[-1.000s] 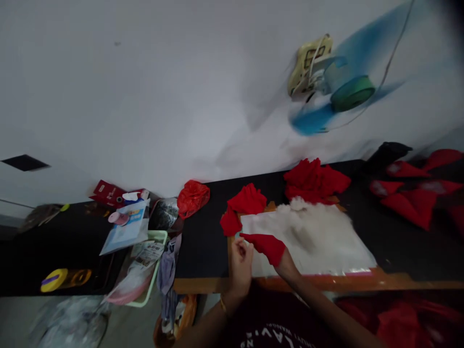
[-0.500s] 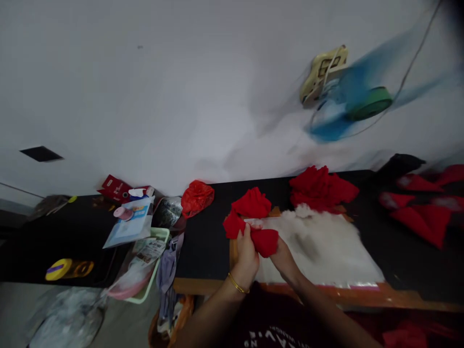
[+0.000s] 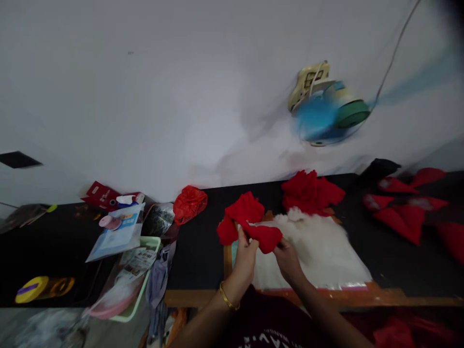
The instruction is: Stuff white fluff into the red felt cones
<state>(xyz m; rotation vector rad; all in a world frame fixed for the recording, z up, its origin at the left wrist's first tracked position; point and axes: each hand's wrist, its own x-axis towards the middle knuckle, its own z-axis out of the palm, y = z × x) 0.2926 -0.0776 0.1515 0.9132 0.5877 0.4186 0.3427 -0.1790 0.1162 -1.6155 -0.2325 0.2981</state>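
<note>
Between my hands is a red fabric piece (image 3: 266,237), held over the left part of the white fluffy sheet. My left hand (image 3: 247,256), with a gold bangle at the wrist, pinches its near left edge. My right hand (image 3: 288,258) grips its right end from below, its fingertips partly covered by the cloth. Just behind my left hand lies a heap of red fabric (image 3: 244,208), which meets the held piece in view. The white fluffy sheet (image 3: 326,256) spreads out beneath and right of my hands.
Another red fabric pile (image 3: 311,191) lies behind the sheet, and red cone-shaped pieces (image 3: 402,220) are on the right. A red plastic bag (image 3: 190,204) sits by the wall. Left are a green-rimmed basket (image 3: 139,295) and a yellow-lidded jar (image 3: 36,289). A blurred blue fan (image 3: 319,116) hangs above.
The red fabric piece now stretches farther right and looks more spread out. My right hand shows more clearly at its right end. The camera view has shifted, moving most surroundings left.
</note>
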